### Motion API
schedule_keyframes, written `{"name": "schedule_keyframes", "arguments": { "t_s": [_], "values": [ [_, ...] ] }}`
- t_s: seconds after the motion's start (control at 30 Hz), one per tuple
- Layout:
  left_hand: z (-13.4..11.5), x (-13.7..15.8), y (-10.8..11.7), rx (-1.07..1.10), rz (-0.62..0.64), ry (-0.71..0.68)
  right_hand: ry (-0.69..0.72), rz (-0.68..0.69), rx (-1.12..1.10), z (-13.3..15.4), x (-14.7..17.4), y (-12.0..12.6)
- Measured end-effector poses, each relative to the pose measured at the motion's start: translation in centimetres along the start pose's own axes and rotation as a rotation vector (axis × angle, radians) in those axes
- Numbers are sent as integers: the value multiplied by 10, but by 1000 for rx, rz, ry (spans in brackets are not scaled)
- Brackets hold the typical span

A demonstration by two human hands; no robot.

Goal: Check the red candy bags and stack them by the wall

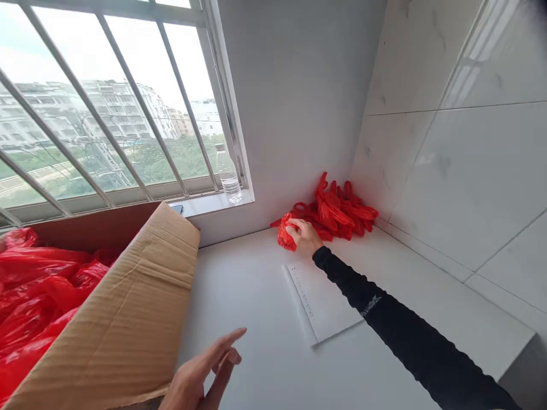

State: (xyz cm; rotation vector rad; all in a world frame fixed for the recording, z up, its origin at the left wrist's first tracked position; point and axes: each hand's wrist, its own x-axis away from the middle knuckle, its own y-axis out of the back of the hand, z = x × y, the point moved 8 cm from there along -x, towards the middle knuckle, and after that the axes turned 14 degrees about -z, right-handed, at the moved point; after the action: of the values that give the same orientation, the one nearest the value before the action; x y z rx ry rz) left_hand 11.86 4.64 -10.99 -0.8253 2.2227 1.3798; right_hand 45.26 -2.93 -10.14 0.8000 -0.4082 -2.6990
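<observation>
My right hand (308,239), in a black sleeve, reaches to the back of the white table (239,285). Its fingers are closed on a crumpled red plastic bag (287,232). Just to the right of that bag lies a pile of red plastic bags (337,210), in the corner against the wall. Near the front edge of the view, my left hand (205,367) hovers with nothing in it, the index finger stretched out and the thumb apart. Below my right forearm rests a white notepad (318,302), partly covered by the sleeve.
A cardboard box (128,307) full of red plastic bags (43,290) stands at the left, close to my left hand. On the window sill are a water bottle (229,179) and a dark flat object (177,209). A tiled wall (474,188) bounds the right side.
</observation>
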Motion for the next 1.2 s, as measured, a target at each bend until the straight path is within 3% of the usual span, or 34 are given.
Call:
{"name": "schedule_keyframes", "arguments": {
  "t_s": [0.1,0.17,0.27,0.37,0.43,0.53,0.6,0.7,0.83,1.07,1.13,1.2],
  "values": [
    [28,7,-3,-24,-122,264,62,154,-150,31,46,18],
    [32,11,-7,-40,-217,353,63,281,-232,42,82,26],
    [15,9,-18,-57,-282,294,-29,483,-341,43,132,28],
    [6,10,-40,1,-146,313,-91,616,-284,35,167,25],
    [8,15,-52,49,-56,375,-54,549,-156,33,176,32],
    [9,24,-56,96,-28,434,76,214,8,45,180,62],
    [8,27,-55,124,-53,466,204,81,40,60,190,73],
    [-1,29,-55,190,-65,500,342,165,91,68,213,55],
    [-6,35,-50,217,-87,562,300,281,126,49,222,32],
    [18,59,-29,178,-199,760,73,272,108,26,209,60],
    [8,56,-29,157,-210,713,60,328,111,26,214,58],
    [-14,45,-34,90,-171,546,93,371,114,30,219,51]
  ]
}}
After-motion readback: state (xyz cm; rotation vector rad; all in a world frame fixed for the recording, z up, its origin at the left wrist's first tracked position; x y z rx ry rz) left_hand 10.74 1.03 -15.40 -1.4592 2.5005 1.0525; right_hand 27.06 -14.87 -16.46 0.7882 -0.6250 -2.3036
